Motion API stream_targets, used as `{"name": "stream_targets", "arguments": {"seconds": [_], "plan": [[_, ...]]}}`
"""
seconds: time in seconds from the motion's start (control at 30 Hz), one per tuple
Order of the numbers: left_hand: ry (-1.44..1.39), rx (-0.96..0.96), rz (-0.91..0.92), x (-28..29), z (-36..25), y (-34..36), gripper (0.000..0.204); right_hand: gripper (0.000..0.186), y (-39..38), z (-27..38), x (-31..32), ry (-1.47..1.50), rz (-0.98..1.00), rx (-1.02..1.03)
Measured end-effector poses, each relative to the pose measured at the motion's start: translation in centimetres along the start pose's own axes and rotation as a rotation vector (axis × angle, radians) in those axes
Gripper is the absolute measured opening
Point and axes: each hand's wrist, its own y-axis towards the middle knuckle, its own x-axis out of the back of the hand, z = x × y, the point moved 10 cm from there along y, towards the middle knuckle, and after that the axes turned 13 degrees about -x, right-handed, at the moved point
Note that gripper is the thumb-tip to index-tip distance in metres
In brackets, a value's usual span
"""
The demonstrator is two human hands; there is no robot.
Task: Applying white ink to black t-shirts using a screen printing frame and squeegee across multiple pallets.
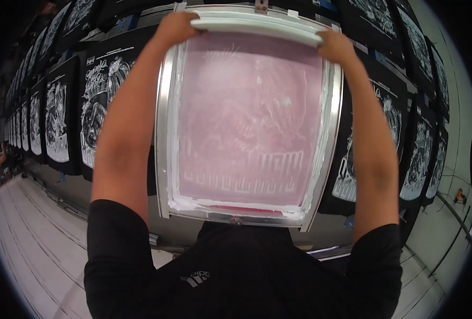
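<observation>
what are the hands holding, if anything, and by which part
A long pale bar, held by its two ends: the left hand at its left end, the right hand at its right, over the far part of the framed screen.

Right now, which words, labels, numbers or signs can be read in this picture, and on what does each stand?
I describe lettering without copying its words.
Black short-sleeved shirt: small pale upside-down lettering with slanted bars.
Silver-framed pink mesh screen: faint script near its top, too blurred to read.
Black, white-printed cloth left of it: large white script; lines above too small to read.
</observation>
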Motion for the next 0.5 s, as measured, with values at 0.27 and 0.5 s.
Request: {"name": "stream_targets", "arguments": {"seconds": [0.27,0.5], "plan": [[-0.173,0.098,0.204,4.4,-9.6,-18.6,0.029,0.035,-22.3,3.6,3.4,0.152,0.317,-0.127],[-0.257,-0.042,0.122,2.9,-23.6,-39.3,0.037,0.036,-45.3,7.5,1.1,0.308,0.35,-0.039]]}}
